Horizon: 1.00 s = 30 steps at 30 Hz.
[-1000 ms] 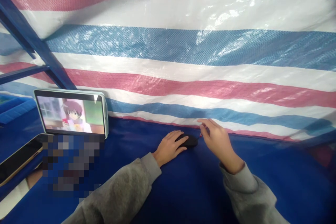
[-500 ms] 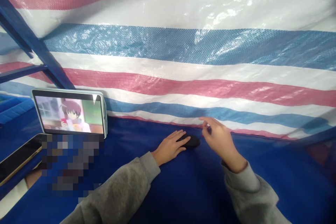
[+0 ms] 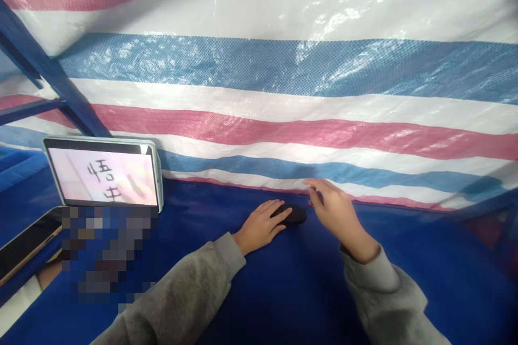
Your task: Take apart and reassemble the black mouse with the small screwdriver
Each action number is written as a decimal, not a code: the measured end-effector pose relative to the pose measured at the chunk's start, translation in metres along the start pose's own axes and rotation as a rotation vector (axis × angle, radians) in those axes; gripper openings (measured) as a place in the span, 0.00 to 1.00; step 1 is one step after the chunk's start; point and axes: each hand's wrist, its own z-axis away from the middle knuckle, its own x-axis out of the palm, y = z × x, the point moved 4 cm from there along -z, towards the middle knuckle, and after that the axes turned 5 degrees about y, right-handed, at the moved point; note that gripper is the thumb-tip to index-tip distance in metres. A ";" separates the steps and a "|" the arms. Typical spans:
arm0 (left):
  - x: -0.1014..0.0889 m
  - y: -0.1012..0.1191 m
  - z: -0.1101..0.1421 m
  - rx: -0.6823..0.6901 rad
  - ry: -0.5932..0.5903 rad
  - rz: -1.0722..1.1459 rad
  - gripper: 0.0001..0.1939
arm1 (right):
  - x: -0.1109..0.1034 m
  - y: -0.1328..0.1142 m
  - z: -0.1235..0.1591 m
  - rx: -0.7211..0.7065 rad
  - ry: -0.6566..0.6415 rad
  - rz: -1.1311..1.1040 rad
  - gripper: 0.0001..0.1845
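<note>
My left hand (image 3: pixel 263 226) lies over a flat black oval object (image 3: pixel 297 214), fingers across its far side and thumb along the near side, holding it against the blue surface (image 3: pixel 259 291). The object's left part is hidden under the fingers; its exact kind cannot be made out. Just beyond its right end, my right hand (image 3: pixel 334 213) is raised with bent fingers, thumb and forefinger drawn together. A tiny red thing (image 3: pixel 310 204) shows beneath these fingertips. Whatever they pinch is too small to name.
On the left, a tablet (image 3: pixel 103 172) in a pale case stands upright, playing a video. A phone (image 3: pixel 30 242) lies nearer, beside a pixelated patch. Behind rises a striped plastic sheet (image 3: pixel 259 70), with a blue metal frame (image 3: pixel 52 70) and a blue tray (image 3: pixel 22 167) at left.
My right hand rose slightly, then shifted back a little to the left. My left hand stays on the black oval object. The tablet's picture changed from a cartoon figure to written characters.
</note>
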 end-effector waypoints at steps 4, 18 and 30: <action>0.001 0.000 0.001 0.002 0.005 0.000 0.23 | 0.001 0.000 0.000 -0.008 -0.037 -0.031 0.17; 0.000 0.000 0.001 -0.004 0.034 -0.005 0.22 | 0.002 0.000 0.001 -0.050 -0.095 -0.120 0.23; -0.001 0.000 0.001 -0.017 0.026 0.001 0.22 | 0.006 0.005 -0.001 -0.038 -0.065 -0.028 0.18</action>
